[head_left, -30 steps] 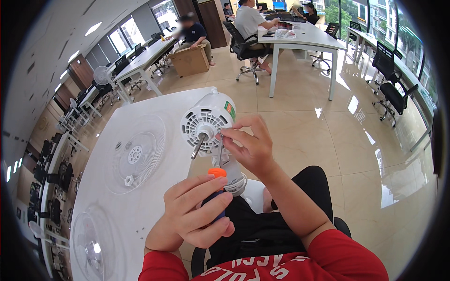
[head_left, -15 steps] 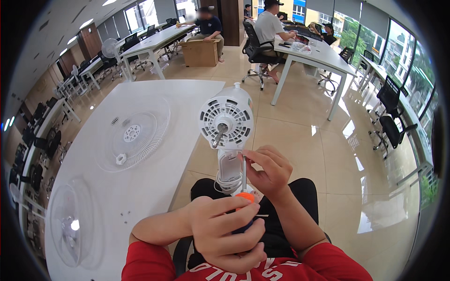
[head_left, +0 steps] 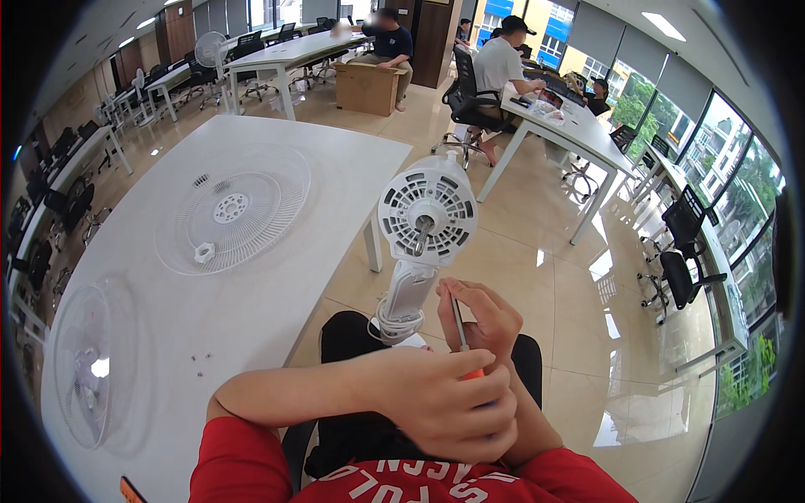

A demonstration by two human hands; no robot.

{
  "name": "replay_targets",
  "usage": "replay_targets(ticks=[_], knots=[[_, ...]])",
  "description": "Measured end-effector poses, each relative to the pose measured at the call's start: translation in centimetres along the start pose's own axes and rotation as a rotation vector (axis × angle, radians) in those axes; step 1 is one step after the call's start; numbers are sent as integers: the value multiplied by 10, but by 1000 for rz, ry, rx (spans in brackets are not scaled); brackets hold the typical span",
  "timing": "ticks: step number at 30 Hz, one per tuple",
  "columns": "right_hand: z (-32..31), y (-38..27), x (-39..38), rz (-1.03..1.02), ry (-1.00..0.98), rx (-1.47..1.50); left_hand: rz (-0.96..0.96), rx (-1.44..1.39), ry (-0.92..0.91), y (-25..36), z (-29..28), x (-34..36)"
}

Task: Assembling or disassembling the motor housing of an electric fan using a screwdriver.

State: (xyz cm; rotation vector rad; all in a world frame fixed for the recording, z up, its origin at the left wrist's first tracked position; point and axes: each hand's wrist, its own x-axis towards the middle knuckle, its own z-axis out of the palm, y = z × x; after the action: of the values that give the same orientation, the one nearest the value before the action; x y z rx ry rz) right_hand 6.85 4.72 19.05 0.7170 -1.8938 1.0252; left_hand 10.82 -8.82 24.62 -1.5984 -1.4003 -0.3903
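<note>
The white table [head_left: 327, 214] takes up the left; a sleeve or elbow brushing along it could drag its loose parts toward the edge. The fan [head_left: 429, 210] stands upright beside the table, in front of the person's lap, its bare shaft pointing their way. Its base is mostly hidden, so a knock from a knee might tip it. The clear grille [head_left: 231, 208] and the clear fan blade [head_left: 84, 369] lie loose on the table, and a careless push could crack them.

The left hand [head_left: 444, 407] wraps its fingers around the screwdriver [head_left: 459, 325]. The right hand [head_left: 488, 323] has its fingers pinched at the screwdriver's tip, just below the fan's head and apart from it; whether a tiny piece sits there too cannot be told. If the left hand jerks, the tip could slip and jab those fingers. Smallest are the screws [head_left: 199, 365], near the left forearm, which could sweep them away.
</note>
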Motion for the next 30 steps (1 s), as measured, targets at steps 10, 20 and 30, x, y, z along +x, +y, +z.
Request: replay_targets(ticks=[10, 20, 30], knots=[[-15, 1, 9, 132, -105, 73, -578, 175, 90, -111, -46, -84], [-9, 6, 16, 150, -116, 77, -800, -17, -126, -121, -12, -100], [-2, 9, 22, 137, -66, 74, -763, -46, -121, -134, -9, -107]])
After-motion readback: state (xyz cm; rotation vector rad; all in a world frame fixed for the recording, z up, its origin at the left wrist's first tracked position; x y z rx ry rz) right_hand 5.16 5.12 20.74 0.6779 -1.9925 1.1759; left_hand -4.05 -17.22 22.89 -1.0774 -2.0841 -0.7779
